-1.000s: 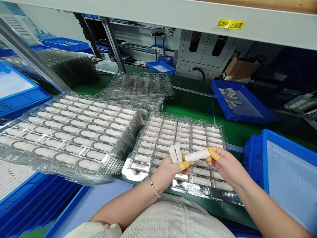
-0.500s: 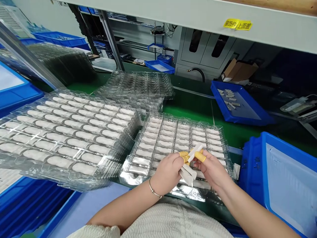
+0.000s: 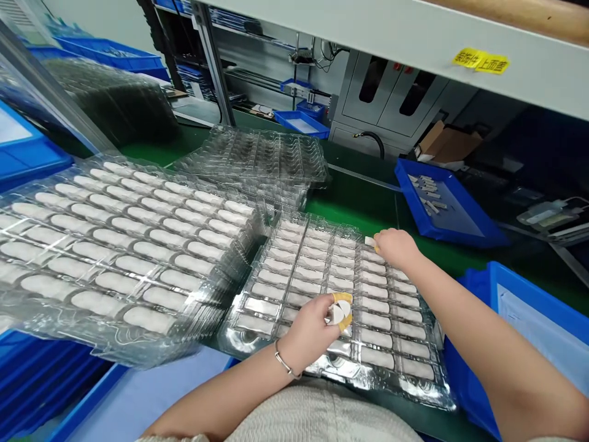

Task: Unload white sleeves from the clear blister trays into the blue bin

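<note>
A clear blister tray (image 3: pixel 257 334) with rows of white oblong parts lies in front of me on the green belt. My left hand (image 3: pixel 317 328), with yellow finger cots, is closed on white parts (image 3: pixel 335 314) over the tray's near middle. My right hand (image 3: pixel 394 247) reaches to the tray's far right rows, fingers curled on a white part (image 3: pixel 370 242) at a pocket there.
A stack of filled blister trays (image 3: pixel 115 245) stands at the left. Empty clear trays (image 3: pixel 262 159) lie behind. A blue bin (image 3: pixel 448 209) with a few white pieces sits far right, another blue bin (image 3: pixel 519 307) near right. A shelf beam (image 3: pixel 414 43) runs overhead.
The hands have parted. The right hand moved away up to the tray's far right rows with one white part. The left hand stayed near, holding the other parts lower.
</note>
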Demonstrator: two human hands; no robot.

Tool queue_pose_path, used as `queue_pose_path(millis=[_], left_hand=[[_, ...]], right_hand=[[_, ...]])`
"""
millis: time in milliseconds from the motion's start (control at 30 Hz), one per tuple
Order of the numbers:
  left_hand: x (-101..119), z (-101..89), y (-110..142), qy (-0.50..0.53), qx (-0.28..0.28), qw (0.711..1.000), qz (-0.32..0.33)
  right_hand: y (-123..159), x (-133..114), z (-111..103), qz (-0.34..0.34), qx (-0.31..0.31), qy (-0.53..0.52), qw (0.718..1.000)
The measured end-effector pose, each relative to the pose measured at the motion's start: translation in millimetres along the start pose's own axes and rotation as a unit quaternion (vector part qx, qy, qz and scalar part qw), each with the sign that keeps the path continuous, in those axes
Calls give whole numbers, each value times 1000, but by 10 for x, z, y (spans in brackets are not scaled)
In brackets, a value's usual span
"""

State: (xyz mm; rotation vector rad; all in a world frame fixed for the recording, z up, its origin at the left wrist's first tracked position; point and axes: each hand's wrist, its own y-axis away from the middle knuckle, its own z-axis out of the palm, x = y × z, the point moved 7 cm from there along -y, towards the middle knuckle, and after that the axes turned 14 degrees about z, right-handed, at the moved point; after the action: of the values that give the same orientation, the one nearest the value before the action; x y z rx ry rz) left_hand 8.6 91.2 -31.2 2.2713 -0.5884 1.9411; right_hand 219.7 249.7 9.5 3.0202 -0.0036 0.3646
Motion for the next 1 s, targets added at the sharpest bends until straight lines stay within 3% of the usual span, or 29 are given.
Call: queue_pose_path(millis=[100, 200, 300, 367, 467, 533, 633, 733, 867, 1000], left_hand=[[-28, -3, -7, 52, 5, 998, -30], [-55, -10, -19, 80, 4, 996, -47], [-76, -10, -36, 67, -19, 996, -61], [-63, -14, -52, 34, -39, 997, -63], [11, -16, -72, -46, -71, 995, -50], [86, 0, -68, -90, -90, 991, -34], [204, 20, -27, -59, -84, 995, -8], [297, -34, 34, -13, -38, 999, 24], [423, -106, 101, -83, -16, 991, 102], [576, -82, 151, -172, -26, 961, 214]], right_hand=[[-29, -91, 73, -4, -12, 8, 1000], [23, -109, 11, 6, -9, -14, 1000], [297, -144, -181, 12, 10, -63, 998], [631, -264, -313, -31, -5, -148, 988], [1244, -577, -460, -174, -103, -350, 915], [1520, -664, -497, -196, -121, -393, 890], [1656, -578, -466, -151, -90, -428, 887], [1649, -366, -370, -89, -65, -479, 871], [1672, -179, -212, -44, -82, -530, 843], [1737, -111, -115, -37, -89, -560, 823]])
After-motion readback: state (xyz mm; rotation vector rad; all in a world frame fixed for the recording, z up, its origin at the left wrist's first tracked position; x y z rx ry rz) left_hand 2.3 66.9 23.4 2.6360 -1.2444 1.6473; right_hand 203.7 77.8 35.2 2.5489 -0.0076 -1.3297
